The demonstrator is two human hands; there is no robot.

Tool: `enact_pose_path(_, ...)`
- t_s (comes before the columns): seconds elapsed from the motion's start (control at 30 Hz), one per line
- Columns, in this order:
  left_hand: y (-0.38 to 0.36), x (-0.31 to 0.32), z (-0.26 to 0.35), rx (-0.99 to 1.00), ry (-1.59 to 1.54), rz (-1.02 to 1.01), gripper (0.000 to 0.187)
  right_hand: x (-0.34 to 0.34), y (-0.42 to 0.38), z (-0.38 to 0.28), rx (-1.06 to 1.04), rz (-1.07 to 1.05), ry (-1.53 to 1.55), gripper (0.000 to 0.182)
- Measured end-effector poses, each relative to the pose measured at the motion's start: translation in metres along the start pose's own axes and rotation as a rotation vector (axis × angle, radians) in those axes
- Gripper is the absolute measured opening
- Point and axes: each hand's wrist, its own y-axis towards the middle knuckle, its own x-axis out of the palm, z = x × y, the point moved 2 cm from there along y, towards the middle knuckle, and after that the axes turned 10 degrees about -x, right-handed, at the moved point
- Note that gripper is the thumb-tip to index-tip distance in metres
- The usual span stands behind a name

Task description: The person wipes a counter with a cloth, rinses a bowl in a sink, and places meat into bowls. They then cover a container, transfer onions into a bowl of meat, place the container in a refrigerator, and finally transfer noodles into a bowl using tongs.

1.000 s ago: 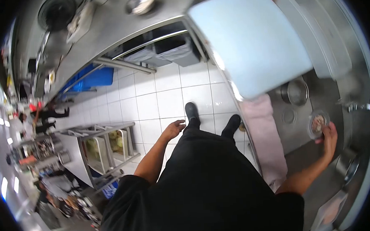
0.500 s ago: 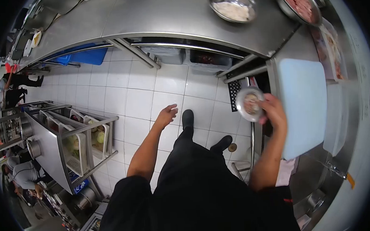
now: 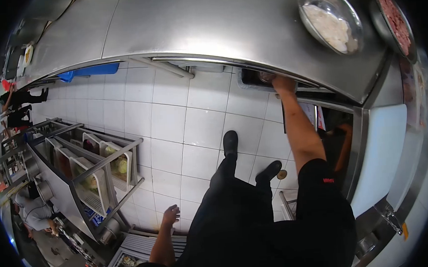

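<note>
My right hand [image 3: 283, 85] reaches under the front edge of the steel table [image 3: 189, 28], over a grey bin [image 3: 250, 87] with dark contents. Its fingers are hidden by the table edge. Beside it, inside the bin, is a shiny rounded thing [image 3: 267, 76] that I cannot make out clearly; whether the hand holds it does not show. Low over the tiled floor hangs my left hand [image 3: 171, 215], fingers loosely bent and apart, with nothing in it.
A bowl of pale food [image 3: 328, 28] and a bowl of pink meat [image 3: 393, 22] stand on the table. At the right lies a light blue board [image 3: 382, 149]. A rack with vegetable crates [image 3: 88, 181] is at the left. Co-workers [image 3: 34, 210] are farther left.
My right hand has moved from beside the board, where it held a small bowl of food, to the bin under the table. My left hand has dropped back towards my body. The view has shifted.
</note>
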Motion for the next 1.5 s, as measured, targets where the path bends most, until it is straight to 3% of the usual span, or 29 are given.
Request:
enact_pose_path(0.03, 0.0, 0.005, 0.003, 0.037, 0.062, 0.005, 0.051, 0.004, 0.003, 0.004, -0.127, 0.026, -0.099, 0.039)
enact_pose_path(0.13, -0.027, 0.029, 0.046, 0.187, 0.076, -0.031, 0.051, -0.001, 0.017, 0.026, -0.286, 0.163, 0.05, 0.037)
enact_pose_path(0.23, -0.047, 0.043, 0.095, 0.282, 0.047, -0.057, 0.053, 0.002, 0.017, 0.023, -0.374, 0.268, -0.101, 0.029)
enact_pose_path(0.33, -0.049, 0.046, 0.116, 0.347, 0.015, -0.067, 0.052, -0.029, 0.029, -0.019, -0.328, -0.136, -0.262, 0.03)
enact_pose_path(0.5, -0.045, 0.042, 0.105, 0.326, 0.023, -0.041, 0.052, -0.009, 0.025, -0.002, -0.338, 0.232, 0.04, 0.029)
enact_pose_path(0.57, -0.04, 0.043, 0.096, 0.287, 0.045, -0.041, 0.053, -0.01, 0.024, -0.002, -0.361, 0.178, 0.025, 0.028)
enact_pose_path(0.63, -0.036, 0.039, 0.086, 0.27, 0.083, -0.034, 0.053, -0.019, 0.012, -0.018, -0.395, -0.101, -0.123, 0.028)
enact_pose_path(0.73, -0.019, 0.04, 0.071, 0.265, 0.069, -0.036, 0.054, -0.034, 0.005, -0.011, -0.201, -0.227, -0.158, 0.028)
enact_pose_path(0.77, -0.021, 0.041, 0.073, 0.243, 0.079, -0.046, 0.054, -0.029, -0.005, -0.008, -0.189, -0.199, -0.162, 0.02)
enact_pose_path(0.87, -0.019, 0.049, 0.08, 0.271, 0.133, -0.063, 0.053, -0.08, -0.057, -0.028, -0.329, -0.022, -0.021, 0.021)
enact_pose_path(0.97, -0.018, 0.061, 0.097, 0.371, 0.108, -0.063, 0.05, -0.151, -0.113, -0.042, -0.085, -0.026, 0.204, 0.026)
enact_pose_path(1.07, -0.024, 0.078, 0.125, 0.42, 0.159, -0.083, 0.052, -0.226, -0.17, -0.034, 0.251, -0.21, 0.413, 0.023)
enact_pose_path(1.2, -0.04, 0.102, 0.166, 0.497, 0.228, -0.088, 0.051, -0.368, -0.266, -0.01, 0.065, 0.133, 0.37, 0.019)
enact_pose_path(1.3, -0.049, 0.129, 0.191, 0.575, 0.35, -0.102, 0.054, -0.49, -0.362, 0.035, 0.127, 0.252, 0.223, 0.018)
enact_pose_path(1.37, -0.065, 0.157, 0.198, 0.629, 0.402, -0.091, 0.056, -0.549, -0.435, 0.078, 0.292, 0.293, 0.085, 0.019)
enact_pose_path(1.43, -0.078, 0.189, 0.195, 0.671, 0.397, -0.117, 0.053, -0.583, -0.5, 0.129, 0.483, 0.219, -0.015, 0.019)
enact_pose_path(1.5, -0.098, 0.215, 0.18, 0.712, 0.394, -0.145, 0.052, -0.583, -0.56, 0.198, 0.758, 0.034, 0.079, 0.021)
